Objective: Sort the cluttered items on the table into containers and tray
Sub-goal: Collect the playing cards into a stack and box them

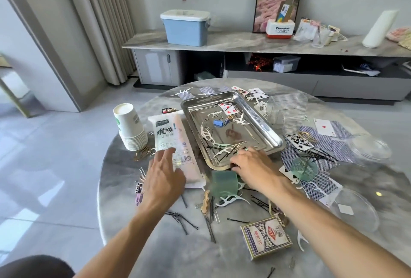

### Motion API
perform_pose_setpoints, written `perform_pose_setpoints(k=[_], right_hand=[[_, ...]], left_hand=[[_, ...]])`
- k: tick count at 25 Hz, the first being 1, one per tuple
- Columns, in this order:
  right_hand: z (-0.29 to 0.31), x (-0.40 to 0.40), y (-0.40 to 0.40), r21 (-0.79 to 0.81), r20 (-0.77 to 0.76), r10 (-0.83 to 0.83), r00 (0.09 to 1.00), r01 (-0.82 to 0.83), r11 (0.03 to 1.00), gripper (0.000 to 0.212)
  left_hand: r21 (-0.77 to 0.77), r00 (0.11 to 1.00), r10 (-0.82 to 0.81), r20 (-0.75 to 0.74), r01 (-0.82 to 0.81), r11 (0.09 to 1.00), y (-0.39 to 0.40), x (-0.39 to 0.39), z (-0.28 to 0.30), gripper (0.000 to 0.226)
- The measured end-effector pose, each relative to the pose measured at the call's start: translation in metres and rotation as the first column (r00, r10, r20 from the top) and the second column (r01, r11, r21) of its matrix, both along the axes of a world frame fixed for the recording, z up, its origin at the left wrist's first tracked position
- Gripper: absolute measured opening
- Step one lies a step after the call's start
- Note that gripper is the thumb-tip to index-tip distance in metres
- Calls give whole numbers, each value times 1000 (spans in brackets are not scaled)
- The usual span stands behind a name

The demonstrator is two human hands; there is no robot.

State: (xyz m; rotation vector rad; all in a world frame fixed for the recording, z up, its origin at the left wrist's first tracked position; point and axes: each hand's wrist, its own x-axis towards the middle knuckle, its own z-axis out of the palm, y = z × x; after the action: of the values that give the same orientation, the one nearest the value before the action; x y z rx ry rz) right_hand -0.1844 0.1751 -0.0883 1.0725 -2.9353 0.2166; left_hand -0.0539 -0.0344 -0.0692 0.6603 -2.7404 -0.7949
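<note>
A steel tray [260, 119] sits mid-table holding floss picks, hairpins, a blue binder clip [218, 122] and a playing card. My left hand [163, 174] is spread flat with straight fingers over the near end of a white straw packet [171, 142]. My right hand [251, 165] reaches to the tray's near corner with its fingers curled at the rim; what they hold is hidden. A green translucent cup [224, 183] lies on its side just below that hand. Black hairpins [181, 220], white floss picks [231, 200] and blue-backed cards [333, 144] are scattered around.
A stack of paper cups [131, 128] stands at the left. A card box [265, 236] lies near the front edge. Clear ribbed cups [287, 108] and clear lids [355, 208] occupy the right side. A sideboard with a blue bin [185, 27] stands behind.
</note>
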Motion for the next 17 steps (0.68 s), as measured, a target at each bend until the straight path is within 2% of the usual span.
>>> perform_pose_setpoints(k=[2,6,9,12,15,17], right_hand=[[10,12,7,39,40,26,999,-28,999,18],[32,18,18,87,184,56,981,-73,993,12],[39,-3,15,-49,254,25,967,-13,999,18],[35,-37,10,-106,196,-47,979,69,992,30],[17,-68,6,-75,178,-61,982,75,994,24],[4,-77,8,6,172,-69,983,69,998,25]], left_hand=[[-13,988,-103,-113,103,995,12,-4,10,51],[-49,941,-312,-133,308,950,39,-37,25,44],[-67,919,-392,-44,389,919,48,-89,27,37],[-125,901,-430,64,435,892,53,-148,21,25],[-168,859,-503,102,513,842,56,-210,6,23],[-153,814,-543,206,575,804,56,-243,-5,36]])
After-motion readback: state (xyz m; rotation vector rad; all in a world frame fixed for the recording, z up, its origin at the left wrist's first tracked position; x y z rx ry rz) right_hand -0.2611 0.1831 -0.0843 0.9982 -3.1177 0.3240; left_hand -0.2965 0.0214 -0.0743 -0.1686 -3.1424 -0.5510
